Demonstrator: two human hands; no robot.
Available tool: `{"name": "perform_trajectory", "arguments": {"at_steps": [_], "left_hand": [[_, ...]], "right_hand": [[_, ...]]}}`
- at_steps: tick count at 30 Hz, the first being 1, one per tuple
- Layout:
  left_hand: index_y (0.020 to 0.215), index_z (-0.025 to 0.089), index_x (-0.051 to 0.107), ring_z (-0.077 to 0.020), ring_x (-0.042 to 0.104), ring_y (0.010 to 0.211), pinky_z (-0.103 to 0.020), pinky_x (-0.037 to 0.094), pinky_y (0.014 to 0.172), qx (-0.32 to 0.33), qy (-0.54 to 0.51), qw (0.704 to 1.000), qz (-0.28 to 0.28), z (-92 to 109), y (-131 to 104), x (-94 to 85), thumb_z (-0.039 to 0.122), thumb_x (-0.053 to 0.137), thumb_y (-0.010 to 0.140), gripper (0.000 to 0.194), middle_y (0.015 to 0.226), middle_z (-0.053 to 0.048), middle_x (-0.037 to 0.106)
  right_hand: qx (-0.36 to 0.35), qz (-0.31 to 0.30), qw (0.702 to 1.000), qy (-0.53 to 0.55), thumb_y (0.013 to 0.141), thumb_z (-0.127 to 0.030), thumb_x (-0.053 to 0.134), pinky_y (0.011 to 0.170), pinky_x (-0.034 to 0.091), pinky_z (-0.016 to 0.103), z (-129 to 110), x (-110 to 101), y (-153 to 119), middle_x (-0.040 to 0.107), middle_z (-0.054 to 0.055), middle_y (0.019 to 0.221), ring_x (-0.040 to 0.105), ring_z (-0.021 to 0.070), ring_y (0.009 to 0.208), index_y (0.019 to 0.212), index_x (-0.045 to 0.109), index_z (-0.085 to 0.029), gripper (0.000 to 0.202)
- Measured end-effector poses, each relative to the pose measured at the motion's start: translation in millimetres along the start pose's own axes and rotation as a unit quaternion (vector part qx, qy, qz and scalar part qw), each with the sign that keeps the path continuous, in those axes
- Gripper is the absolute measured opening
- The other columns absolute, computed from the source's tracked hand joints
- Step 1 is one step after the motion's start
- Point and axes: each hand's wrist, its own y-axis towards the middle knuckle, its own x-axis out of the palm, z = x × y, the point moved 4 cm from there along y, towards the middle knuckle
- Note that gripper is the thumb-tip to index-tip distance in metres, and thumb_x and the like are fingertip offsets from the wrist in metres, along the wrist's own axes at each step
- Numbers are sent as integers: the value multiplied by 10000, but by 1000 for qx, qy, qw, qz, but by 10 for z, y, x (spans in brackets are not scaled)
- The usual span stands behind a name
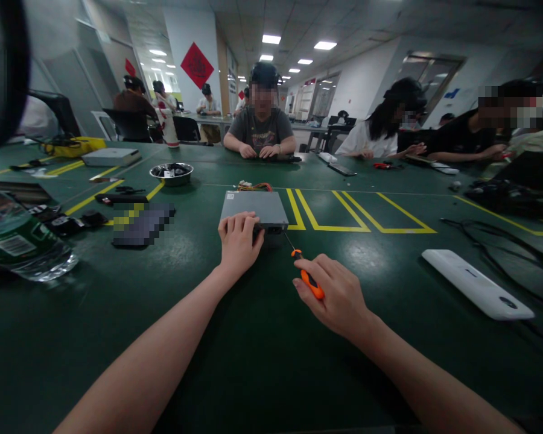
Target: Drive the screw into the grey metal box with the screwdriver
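Observation:
A grey metal computer power supply (263, 208) lies on the green table, its socket side turned toward me and its bundle of coloured wires (256, 187) at the far side. My left hand (239, 241) grips its near left part, fingers over the top and thumb against the near face. In my right hand (332, 289) is an orange and black screwdriver (312, 283), held slanting. Its thin shaft points up and left, with the tip at the near right corner of the power supply; whether it sits in a screw is too small to tell.
A metal bowl (171, 173) with small dark parts stands beyond on the left, near a dark phone-like slab (143, 226). At far left is a water bottle (22, 235). A white power bank (475, 283) and black cables (502, 247) lie right. Several people sit around.

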Motion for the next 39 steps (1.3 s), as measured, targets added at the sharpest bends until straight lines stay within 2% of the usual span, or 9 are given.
{"name": "perform_trajectory", "arguments": {"at_steps": [4, 8, 11, 18, 24, 27, 31, 34, 39], "left_hand": [[1017, 227, 494, -247, 451, 1087, -431, 257, 960, 5, 7, 1000, -3, 5, 1, -15, 273, 498, 826, 196, 1159, -53, 552], [1013, 227, 494, -245, 455, 1081, -427, 267, 955, 5, 10, 1000, -2, 7, 1, -24, 265, 502, 825, 192, 1161, -51, 551], [1011, 227, 497, -244, 457, 1079, -424, 270, 951, 4, 12, 1000, 0, 1, 1, -21, 268, 511, 819, 197, 1154, -52, 555], [1013, 229, 507, -248, 454, 1083, -431, 264, 952, 3, 4, 1000, -2, -3, 1, -13, 273, 501, 822, 196, 1159, -64, 554], [1008, 227, 515, -249, 457, 1082, -432, 272, 941, 2, 2, 1000, -4, 0, 3, -23, 265, 502, 818, 194, 1152, -70, 556], [1011, 228, 514, -250, 459, 1082, -434, 268, 943, 3, 4, 1000, -3, 1, 1, -21, 265, 506, 818, 197, 1157, -68, 557], [1013, 224, 511, -244, 456, 1084, -419, 265, 950, 3, 10, 1000, -3, 2, 0, -15, 273, 505, 822, 198, 1160, -60, 556], [1012, 221, 508, -241, 457, 1080, -415, 265, 950, 4, 15, 1000, -3, 2, 1, -13, 281, 498, 828, 194, 1160, -57, 555], [1013, 218, 509, -245, 453, 1089, -419, 269, 947, 2, 11, 1000, -6, 1, 0, -16, 279, 498, 827, 196, 1164, -64, 552]], "right_hand": [[8, 28, 999, -25, 864, -269, 435, 547, 348, 241, 33, -16, -20, 563, 23, 729, 475, 108, 576, 1015, 523, -123, 228], [-24, -2, 999, -40, 797, -200, 473, 572, 337, 258, -12, 8, -23, 506, 34, 726, 440, 129, 625, 834, 587, -165, 124], [-36, -13, 999, -31, 792, -192, 476, 596, 346, 264, -35, 19, -17, 485, 50, 751, 438, 142, 672, 808, 601, -164, 130], [0, 12, 1000, 8, 871, -277, 445, 564, 369, 222, 79, -13, -40, 552, 30, 764, 487, 103, 616, 1046, 515, -120, 245], [-28, -57, 997, -42, 784, -178, 473, 580, 349, 250, 5, 45, -32, 512, 54, 774, 457, 140, 666, 816, 595, -169, 127], [-28, -62, 997, -22, 806, -228, 474, 593, 353, 254, -12, 41, -23, 502, 55, 772, 456, 144, 678, 798, 596, -169, 136], [12, -24, 1000, 8, 858, -329, 456, 578, 363, 242, 62, 2, -30, 533, 36, 740, 488, 126, 633, 953, 560, -140, 236], [32, -8, 999, 8, 868, -271, 433, 552, 357, 227, 106, 1, -43, 551, 21, 710, 491, 107, 582, 999, 529, -119, 222], [-32, -42, 998, -34, 805, -183, 472, 594, 352, 251, 18, 31, -37, 538, 47, 766, 471, 134, 657, 862, 602, -169, 142]]}}
